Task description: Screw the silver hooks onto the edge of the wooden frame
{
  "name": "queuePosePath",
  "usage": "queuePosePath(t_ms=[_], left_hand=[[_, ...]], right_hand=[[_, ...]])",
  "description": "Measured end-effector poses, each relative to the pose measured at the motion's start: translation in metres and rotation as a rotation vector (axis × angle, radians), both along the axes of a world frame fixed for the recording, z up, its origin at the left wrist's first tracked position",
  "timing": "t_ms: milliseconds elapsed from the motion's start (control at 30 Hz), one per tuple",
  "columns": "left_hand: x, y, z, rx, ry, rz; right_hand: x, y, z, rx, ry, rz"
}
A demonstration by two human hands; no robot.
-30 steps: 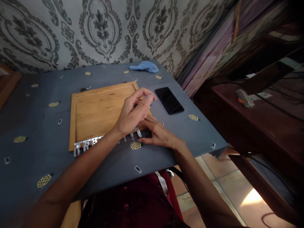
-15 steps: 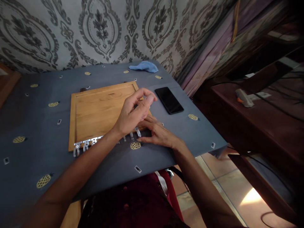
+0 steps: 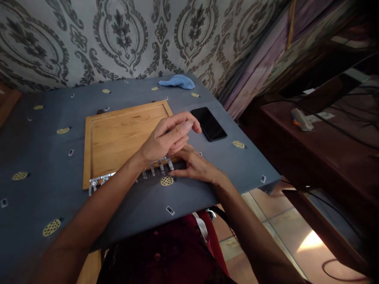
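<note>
A wooden board (image 3: 118,134) lies on the grey-blue tablecloth (image 3: 44,157). A metal strip with several small hooks (image 3: 156,167) runs along its near edge. My left hand (image 3: 166,138) hovers over the board's near right corner, just above the hooks. Its fingers and thumb are curled together in a pinch, and whatever is between them is hidden. My right hand (image 3: 195,165) lies flat on the cloth beside that corner, fingertips against the right end of the strip, partly under my left hand.
A black phone (image 3: 209,123) lies face up right of the board. A blue cloth (image 3: 177,81) sits at the far edge by the patterned wall. The table's right edge drops to a tiled floor. Dark wooden furniture (image 3: 325,150) stands further right.
My left hand has sunk a little toward the hooks and its fingers reach further right. My right hand stays put. The view has shifted slightly.
</note>
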State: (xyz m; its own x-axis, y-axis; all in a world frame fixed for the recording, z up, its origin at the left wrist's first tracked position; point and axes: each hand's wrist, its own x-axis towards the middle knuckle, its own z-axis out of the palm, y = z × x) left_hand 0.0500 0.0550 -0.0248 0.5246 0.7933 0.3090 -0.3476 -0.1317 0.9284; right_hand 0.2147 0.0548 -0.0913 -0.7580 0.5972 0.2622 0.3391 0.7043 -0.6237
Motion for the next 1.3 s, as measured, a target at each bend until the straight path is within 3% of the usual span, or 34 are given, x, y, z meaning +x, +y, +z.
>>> queuePosePath(t_ms=[67, 133, 300, 367, 567, 767, 900, 1100, 1167, 1300], left_hand=[[-0.002, 0.001, 0.0, 0.019, 0.023, -0.006], [-0.002, 0.001, 0.001, 0.056, 0.096, 0.066], [0.001, -0.004, 0.004, 0.198, 0.349, 0.462], [0.003, -0.008, 0.004, 0.238, 0.371, 0.583], [0.008, -0.011, -0.001, 0.24, 0.306, 0.748], [0.013, -0.002, -0.007, -0.002, -0.015, 0.639], [0.016, 0.001, -0.002, -0.043, -0.055, 0.556], [0.014, 0.002, 0.001, 0.007, 0.035, 0.231], [0.013, 0.002, 0.0, 0.02, 0.083, 0.277], [0.013, 0.0, -0.002, 0.079, 0.173, 0.562]], right_hand=[[0.0, 0.0, -0.001, -0.007, -0.007, -0.003], [0.0, 0.001, -0.002, -0.002, -0.014, 0.003], [0.0, 0.004, -0.002, 0.0, -0.027, 0.048], [0.0, 0.004, -0.001, -0.006, -0.025, 0.048], [0.001, 0.004, -0.001, -0.018, -0.032, 0.046], [0.003, 0.005, -0.009, 0.01, -0.004, 0.023], [0.002, 0.005, -0.008, 0.016, 0.004, 0.026], [0.0, 0.003, -0.003, 0.004, 0.005, 0.027], [0.0, 0.003, -0.003, 0.002, 0.008, 0.025], [0.001, 0.004, -0.004, 0.001, 0.01, 0.038]])
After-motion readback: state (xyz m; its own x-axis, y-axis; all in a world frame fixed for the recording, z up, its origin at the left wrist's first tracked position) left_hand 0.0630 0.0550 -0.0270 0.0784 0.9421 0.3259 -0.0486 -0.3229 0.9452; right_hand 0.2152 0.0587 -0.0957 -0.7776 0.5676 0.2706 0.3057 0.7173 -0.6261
